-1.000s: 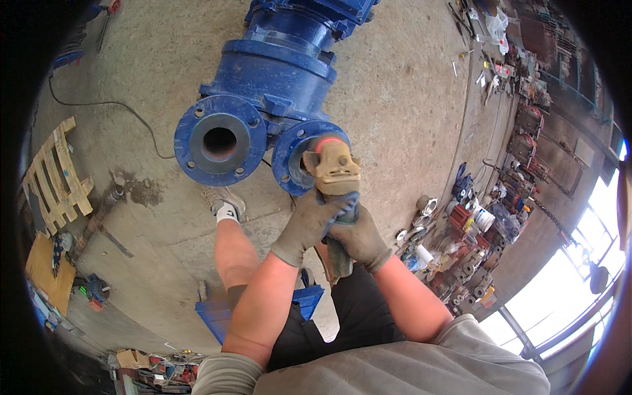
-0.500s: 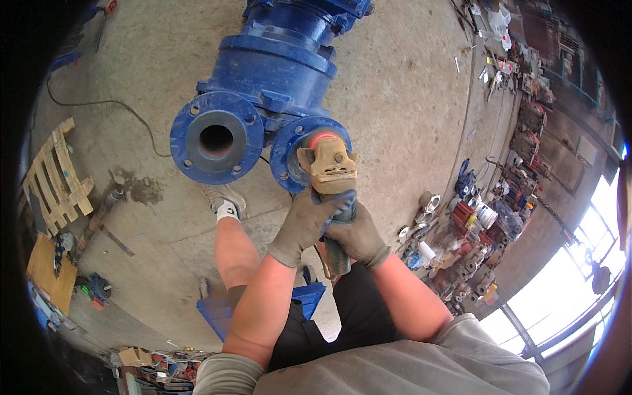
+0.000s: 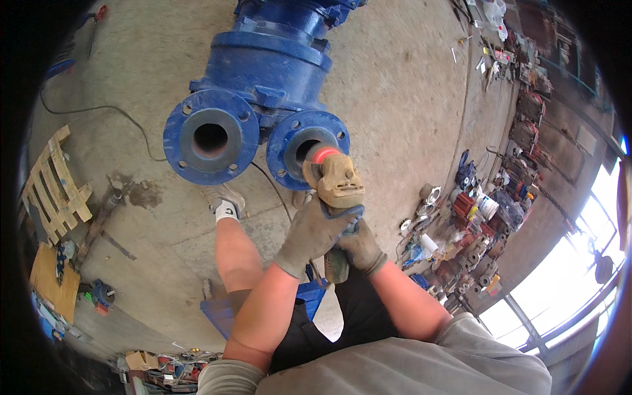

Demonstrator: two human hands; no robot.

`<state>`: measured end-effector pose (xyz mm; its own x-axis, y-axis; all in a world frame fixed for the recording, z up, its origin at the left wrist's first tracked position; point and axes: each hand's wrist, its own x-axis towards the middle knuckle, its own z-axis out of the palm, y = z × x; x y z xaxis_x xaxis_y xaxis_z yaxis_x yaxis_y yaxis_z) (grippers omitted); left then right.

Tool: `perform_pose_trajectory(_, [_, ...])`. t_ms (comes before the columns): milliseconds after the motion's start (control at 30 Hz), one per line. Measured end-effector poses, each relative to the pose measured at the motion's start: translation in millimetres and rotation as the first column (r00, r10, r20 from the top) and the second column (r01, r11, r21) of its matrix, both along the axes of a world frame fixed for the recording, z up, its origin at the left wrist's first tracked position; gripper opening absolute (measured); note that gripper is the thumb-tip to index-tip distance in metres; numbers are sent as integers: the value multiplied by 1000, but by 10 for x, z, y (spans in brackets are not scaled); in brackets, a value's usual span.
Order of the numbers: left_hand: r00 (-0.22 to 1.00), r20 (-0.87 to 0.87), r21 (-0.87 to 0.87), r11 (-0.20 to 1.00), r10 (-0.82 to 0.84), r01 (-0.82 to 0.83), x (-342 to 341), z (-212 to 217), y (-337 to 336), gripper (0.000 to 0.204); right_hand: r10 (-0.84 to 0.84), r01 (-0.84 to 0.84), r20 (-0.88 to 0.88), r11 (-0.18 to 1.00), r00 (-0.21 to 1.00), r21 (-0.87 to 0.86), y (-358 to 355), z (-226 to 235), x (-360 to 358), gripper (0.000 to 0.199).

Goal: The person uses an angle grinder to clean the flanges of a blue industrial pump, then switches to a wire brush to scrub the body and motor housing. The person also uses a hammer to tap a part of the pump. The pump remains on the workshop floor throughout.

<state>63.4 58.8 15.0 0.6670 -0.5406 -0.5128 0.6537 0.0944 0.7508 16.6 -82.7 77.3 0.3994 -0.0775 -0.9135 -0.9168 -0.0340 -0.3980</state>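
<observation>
An angle grinder [image 3: 341, 183] with a worn tan head and a dark green body is gripped in both my gloved hands. My left hand [image 3: 311, 232] wraps round its body just behind the head. Behind and to the right of it, my right hand [image 3: 362, 247] closes on the same body. The red-marked disc [image 3: 324, 154] lies over the lower right part of the right flange [image 3: 280, 146] of a big blue pump [image 3: 266, 72]; whether it touches the metal I cannot tell. Beside it, the left flange [image 3: 243, 158] surrounds a dark round bore.
A wooden pallet [image 3: 49, 187] lies at the left, near a dark cable [image 3: 125, 113] on the concrete floor. Along the right side are piled metal parts, a white bucket [image 3: 488, 209] and tools. A blue seat or stool [image 3: 217, 317] shows beneath me.
The grinder and both my hands have shifted slightly right and down, uncovering more of the right flange and its bore. The pump appears a little higher and further left in view.
</observation>
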Motion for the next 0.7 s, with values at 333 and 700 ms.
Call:
perform_pose_trajectory(333, [991, -124, -72, 996, 51, -61, 165, 14, -88, 56, -149, 150, 94, 989, 984, -1, 13, -44, 60, 51])
perform_pose_trajectory(700, [985, -171, -197, 980, -9, -25, 348, 13, -84, 58, -172, 171, -13, 985, 985, -24, 5, -32, 250, 55])
